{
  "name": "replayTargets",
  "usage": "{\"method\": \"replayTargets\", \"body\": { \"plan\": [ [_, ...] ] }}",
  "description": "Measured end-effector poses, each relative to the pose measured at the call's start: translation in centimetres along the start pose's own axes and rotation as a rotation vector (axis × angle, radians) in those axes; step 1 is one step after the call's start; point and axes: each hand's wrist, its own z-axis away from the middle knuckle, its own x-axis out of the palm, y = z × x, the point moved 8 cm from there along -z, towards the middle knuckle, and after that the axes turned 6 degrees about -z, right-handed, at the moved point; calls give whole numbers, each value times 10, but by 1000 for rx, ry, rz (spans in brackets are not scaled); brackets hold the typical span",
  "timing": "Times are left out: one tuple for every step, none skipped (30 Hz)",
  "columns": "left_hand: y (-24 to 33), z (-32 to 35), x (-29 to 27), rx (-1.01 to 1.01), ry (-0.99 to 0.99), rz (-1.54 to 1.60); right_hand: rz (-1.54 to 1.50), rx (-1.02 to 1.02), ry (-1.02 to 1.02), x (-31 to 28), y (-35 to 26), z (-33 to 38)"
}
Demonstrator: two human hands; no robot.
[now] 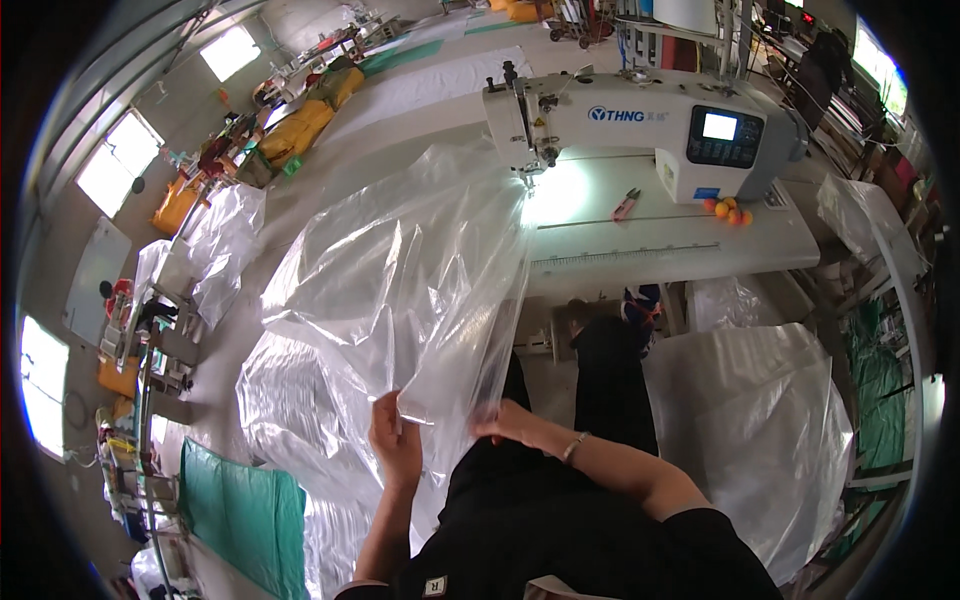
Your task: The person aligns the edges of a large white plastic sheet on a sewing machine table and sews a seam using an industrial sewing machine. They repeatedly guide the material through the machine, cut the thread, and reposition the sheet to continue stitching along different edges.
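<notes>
A large sheet of clear plastic film (370,260) drapes from the sewing machine's table down over my lap. My left hand (394,440) pinches a fold of this film. Close by on the right, my right hand (505,422) has its fingers closed on the film's edge; its fingertips are blurred. The white sewing machine (600,120) stands beyond, its lamp lit beside the needle. The film's upper right edge reaches the needle area.
Thread snips (626,204) and several small orange and yellow balls (728,211) lie on the machine table (620,250). More plastic sheeting (750,430) hangs at my right. A green sheet (240,515) covers the floor at lower left. Cluttered benches (150,380) line the left wall.
</notes>
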Motion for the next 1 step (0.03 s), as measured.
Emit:
{"method": "replayTargets", "body": {
  "plan": [
    [-1, 3, -2, -5, 4, -1, 3, 5, -4, 1, 5, 1]
  ]
}}
